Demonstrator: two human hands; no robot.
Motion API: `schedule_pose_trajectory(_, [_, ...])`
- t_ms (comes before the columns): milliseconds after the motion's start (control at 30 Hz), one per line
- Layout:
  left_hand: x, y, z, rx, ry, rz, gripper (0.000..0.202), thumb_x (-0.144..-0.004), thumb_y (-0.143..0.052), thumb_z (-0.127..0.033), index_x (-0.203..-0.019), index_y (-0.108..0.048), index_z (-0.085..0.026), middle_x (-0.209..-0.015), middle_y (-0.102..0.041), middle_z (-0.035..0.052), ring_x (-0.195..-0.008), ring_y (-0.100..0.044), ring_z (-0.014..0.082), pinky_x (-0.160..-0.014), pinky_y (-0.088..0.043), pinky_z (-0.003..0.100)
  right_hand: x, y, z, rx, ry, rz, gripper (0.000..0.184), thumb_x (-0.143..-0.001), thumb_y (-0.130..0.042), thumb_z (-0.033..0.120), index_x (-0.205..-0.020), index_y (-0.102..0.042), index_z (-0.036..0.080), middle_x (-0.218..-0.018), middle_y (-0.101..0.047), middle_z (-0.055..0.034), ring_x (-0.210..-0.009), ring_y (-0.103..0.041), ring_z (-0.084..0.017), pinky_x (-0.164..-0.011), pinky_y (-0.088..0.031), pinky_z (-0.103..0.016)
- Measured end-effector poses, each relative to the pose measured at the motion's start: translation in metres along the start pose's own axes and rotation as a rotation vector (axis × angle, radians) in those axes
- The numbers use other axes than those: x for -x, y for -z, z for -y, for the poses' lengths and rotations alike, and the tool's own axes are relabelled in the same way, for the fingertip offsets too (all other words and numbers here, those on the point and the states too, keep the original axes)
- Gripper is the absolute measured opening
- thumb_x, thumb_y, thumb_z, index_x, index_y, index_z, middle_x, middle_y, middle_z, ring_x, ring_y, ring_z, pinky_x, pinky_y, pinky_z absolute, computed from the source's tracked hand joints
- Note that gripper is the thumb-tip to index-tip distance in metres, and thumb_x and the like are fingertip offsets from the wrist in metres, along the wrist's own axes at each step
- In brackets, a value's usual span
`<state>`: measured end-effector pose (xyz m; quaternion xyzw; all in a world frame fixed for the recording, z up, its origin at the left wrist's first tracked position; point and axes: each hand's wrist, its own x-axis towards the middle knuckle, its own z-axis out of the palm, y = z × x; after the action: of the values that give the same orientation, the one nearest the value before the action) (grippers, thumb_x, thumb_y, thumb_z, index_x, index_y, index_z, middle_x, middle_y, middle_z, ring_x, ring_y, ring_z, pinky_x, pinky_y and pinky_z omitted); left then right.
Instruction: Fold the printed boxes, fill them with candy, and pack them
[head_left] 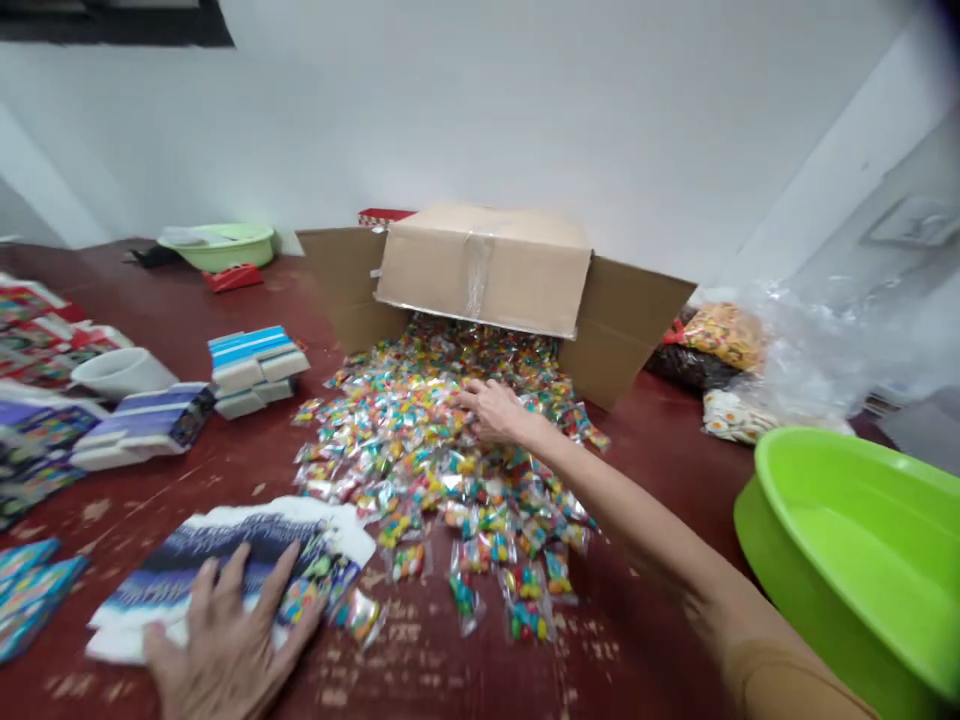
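Note:
My left hand (225, 620) lies flat, fingers spread, on a stack of flat printed cartons (247, 540) in white and purple-blue. Near its fingertips is one small clear packet of colourful candies (358, 615). My right hand (491, 408) reaches out over a big heap of such candy packets (405, 440), its fingers bent a little and touching or just above the heap. Whether it has a packet in its fingers is not clear. The heap spills from a cardboard box (480, 270) lying on its side with flaps spread.
At right stands a bright green tub (847, 560); behind it are clear plastic bags (810, 350) and bagged sweets (724, 335). On the left are purple cartons (150, 420), blue-and-white cartons (255, 365) and a white container (124, 372). A pale green basin (232, 250) sits near the wall.

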<state>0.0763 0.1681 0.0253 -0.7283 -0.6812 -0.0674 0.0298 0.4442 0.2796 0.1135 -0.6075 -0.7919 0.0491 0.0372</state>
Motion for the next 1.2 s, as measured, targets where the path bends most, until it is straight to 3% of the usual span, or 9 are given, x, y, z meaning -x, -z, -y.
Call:
schedule_pose_trajectory(133, [0.013, -0.002, -0.004, -0.018, -0.117, -0.190, 0.050, -0.094, -0.047, -0.043, -0.133, -0.066, -0.018, -0.153, -0.045, 0.0234, -0.147, -0.027, 0.0434, -0.113, -0.006, 0.072, 0.062, -0.017, 0.023, -0.044, -0.025, -0.106, 0.054, -0.087, -0.052, 0.012, -0.141, -0.054, 0.022, -0.154, -0.042, -0.0129, -0.134, -0.045, -0.034, -0.105, -0.041, -0.050])
schedule_pose_trajectory(233, [0.016, -0.007, -0.003, 0.226, -0.207, -0.226, 0.044, -0.090, -0.056, -0.038, -0.126, -0.068, -0.016, -0.148, -0.052, 0.0223, -0.148, -0.027, 0.0411, -0.116, 0.003, 0.067, 0.109, -0.038, 0.036, -0.143, -0.023, -0.404, 0.055, -0.081, -0.050, 0.002, -0.132, -0.061, 0.019, -0.147, -0.053, -0.0126, -0.133, -0.047, -0.032, -0.108, -0.040, -0.049])
schedule_pose_trajectory(333, [0.019, -0.006, -0.001, 0.449, -0.178, -0.266, 0.036, -0.084, -0.065, -0.037, -0.115, -0.071, -0.020, -0.147, -0.055, 0.0194, -0.148, -0.028, 0.0383, -0.119, 0.009, 0.059, 0.153, -0.058, 0.057, -0.273, 0.003, -0.576, 0.043, -0.084, -0.052, 0.008, -0.123, -0.066, 0.018, -0.137, -0.060, -0.0144, -0.125, -0.054, -0.031, -0.105, -0.043, -0.049])
schedule_pose_trajectory(467, [0.022, 0.008, -0.002, 0.650, -0.063, -0.321, 0.015, -0.081, -0.067, -0.038, -0.085, -0.071, -0.024, -0.117, -0.071, 0.0152, -0.130, -0.048, 0.0365, -0.119, -0.010, 0.054, 0.191, -0.071, 0.102, -0.568, 0.033, -0.613, 0.033, -0.086, -0.052, 0.012, -0.113, -0.069, 0.019, -0.121, -0.067, -0.0131, -0.117, -0.060, -0.027, -0.100, -0.048, -0.044])
schedule_pose_trajectory(567, [0.033, 0.023, -0.004, 0.853, 0.090, -0.333, 0.019, -0.078, -0.068, -0.043, -0.072, -0.067, -0.025, -0.092, -0.072, 0.0104, -0.110, -0.058, 0.0339, -0.104, -0.036, 0.046, 0.198, -0.076, 0.146, -0.869, -0.068, -0.523, 0.028, -0.089, -0.056, 0.021, -0.114, -0.068, 0.021, -0.109, -0.071, -0.0085, -0.090, -0.067, -0.021, -0.083, -0.054, -0.037])
schedule_pose_trajectory(700, [0.074, 0.043, -0.018, 1.192, 0.242, -0.148, 0.032, -0.071, -0.072, -0.054, -0.073, -0.069, -0.022, -0.071, -0.069, 0.0036, -0.070, -0.063, 0.0231, -0.066, -0.048, 0.031, 0.187, -0.087, 0.198, -1.280, -0.161, -0.391, 0.042, -0.086, -0.065, 0.037, -0.125, -0.062, 0.020, -0.114, -0.071, -0.0088, -0.082, -0.065, -0.017, -0.071, -0.052, -0.030])
schedule_pose_trajectory(800, [0.111, 0.053, -0.033, 1.440, 0.304, 0.081, 0.040, -0.065, -0.078, -0.056, -0.075, -0.069, -0.019, -0.069, -0.070, 0.0026, -0.058, -0.061, 0.0182, -0.057, -0.050, 0.029, 0.180, -0.095, 0.217, -1.414, -0.099, -0.381, 0.031, -0.087, -0.062, 0.040, -0.108, -0.070, 0.018, -0.100, -0.074, -0.0064, -0.081, -0.065, -0.018, -0.075, -0.051, -0.030])
schedule_pose_trajectory(933, [0.136, 0.060, -0.048, 1.673, 0.372, 0.320, 0.039, -0.057, -0.087, -0.047, -0.074, -0.069, -0.016, -0.064, -0.068, 0.0020, -0.052, -0.059, 0.0155, -0.049, -0.049, 0.026, 0.183, -0.098, 0.213, -1.386, -0.061, -0.403, 0.027, -0.089, -0.059, 0.039, -0.103, -0.074, 0.021, -0.094, -0.075, -0.0032, -0.084, -0.065, -0.020, -0.076, -0.052, -0.031])
schedule_pose_trajectory(1200, [0.132, 0.062, -0.060, 1.945, 0.585, 0.549, 0.008, -0.069, -0.074, -0.016, -0.076, -0.071, -0.015, -0.070, -0.074, 0.0044, -0.058, -0.067, 0.0182, -0.056, -0.057, 0.031, 0.186, -0.099, 0.203, -1.481, -0.020, -0.477, 0.024, -0.089, -0.059, 0.038, -0.098, -0.077, 0.024, -0.111, -0.074, -0.0032, -0.102, -0.066, -0.023, -0.087, -0.051, -0.033])
